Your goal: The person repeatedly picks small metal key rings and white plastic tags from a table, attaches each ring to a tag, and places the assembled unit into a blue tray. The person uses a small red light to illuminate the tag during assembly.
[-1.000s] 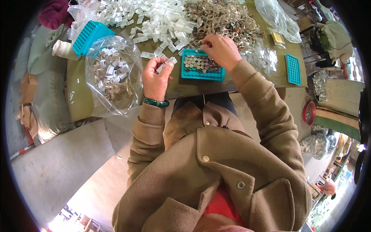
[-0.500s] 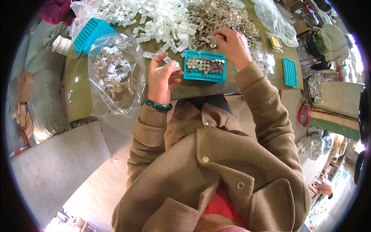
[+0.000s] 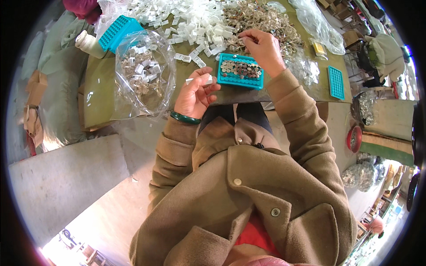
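Note:
Between the thumb and fingers of my left hand (image 3: 192, 98) is a small white plastic box (image 3: 200, 80); its lower part is hidden by the fingers. My right hand (image 3: 267, 49) is raised over the far edge of a teal tray (image 3: 262, 81), close to a heap of clear looped strips (image 3: 284, 33). Its thumb and forefinger are pinched together, and what lies between them is too small to make out. Rows of small round metallic discs (image 3: 240, 68) sit in the tray, some silvery and some darker.
A big pile of white plastic boxes (image 3: 199, 22) covers the table's far side. To the left stand an open clear bag (image 3: 144, 84) of boxes and strips, stacked teal trays (image 3: 119, 33) and a white bottle (image 3: 88, 43). Another teal tray (image 3: 336, 83) lies at right.
My right hand's pinch has moved left, toward the tray's far edge. My left hand has drawn slightly nearer to me, still holding the white box. The whole view has shifted a little.

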`<state>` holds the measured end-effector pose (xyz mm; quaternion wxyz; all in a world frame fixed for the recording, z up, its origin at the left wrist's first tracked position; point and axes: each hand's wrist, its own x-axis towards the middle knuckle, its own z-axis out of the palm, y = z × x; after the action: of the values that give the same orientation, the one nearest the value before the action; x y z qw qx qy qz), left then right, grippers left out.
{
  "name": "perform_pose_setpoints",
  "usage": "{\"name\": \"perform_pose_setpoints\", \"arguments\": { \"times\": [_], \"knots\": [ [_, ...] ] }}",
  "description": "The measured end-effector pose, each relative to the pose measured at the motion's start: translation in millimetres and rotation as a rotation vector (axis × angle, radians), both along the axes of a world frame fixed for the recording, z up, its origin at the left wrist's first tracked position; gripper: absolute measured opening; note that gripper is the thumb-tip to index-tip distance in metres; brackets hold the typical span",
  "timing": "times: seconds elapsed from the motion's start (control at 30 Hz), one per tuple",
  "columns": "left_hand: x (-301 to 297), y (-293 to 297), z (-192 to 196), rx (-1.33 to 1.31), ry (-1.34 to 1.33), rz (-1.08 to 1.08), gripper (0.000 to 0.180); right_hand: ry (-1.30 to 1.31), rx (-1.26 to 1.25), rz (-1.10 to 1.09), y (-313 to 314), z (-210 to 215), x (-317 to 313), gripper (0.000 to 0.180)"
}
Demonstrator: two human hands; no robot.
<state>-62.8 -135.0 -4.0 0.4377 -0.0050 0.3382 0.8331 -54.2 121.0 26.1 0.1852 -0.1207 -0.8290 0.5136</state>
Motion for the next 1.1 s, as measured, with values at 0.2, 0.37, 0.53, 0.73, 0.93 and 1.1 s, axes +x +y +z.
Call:
{"name": "perform_pose_setpoints", "arguments": {
  "times": [0.2,0.37,0.53,0.73,0.93,1.1],
  "knots": [
    [1,-3,-1,0.085,-0.095,-0.043,0.029,0.098,-0.383,0.077,-15,4,7,0.017],
    [6,1,6,-0.127,-0.030,0.073,0.025,0.009,-0.306,0.153,-29,3,12,0.015],
    [1,-2,7,0.052,0.027,0.139,0.037,-0.007,-0.454,0.151,-44,-2,15,0.015],
    [-4,4,0,-0.024,-0.093,0.248,0.031,0.018,-0.582,0.138,-70,-4,30,0.016],
    [-1,15,-4,0.012,-0.068,0.318,0.023,-0.093,-0.478,0.129,-92,-6,49,0.014],
    [5,11,5,-0.031,0.039,0.269,0.022,-0.208,-0.336,0.222,-81,4,54,0.017]
  ]
}}
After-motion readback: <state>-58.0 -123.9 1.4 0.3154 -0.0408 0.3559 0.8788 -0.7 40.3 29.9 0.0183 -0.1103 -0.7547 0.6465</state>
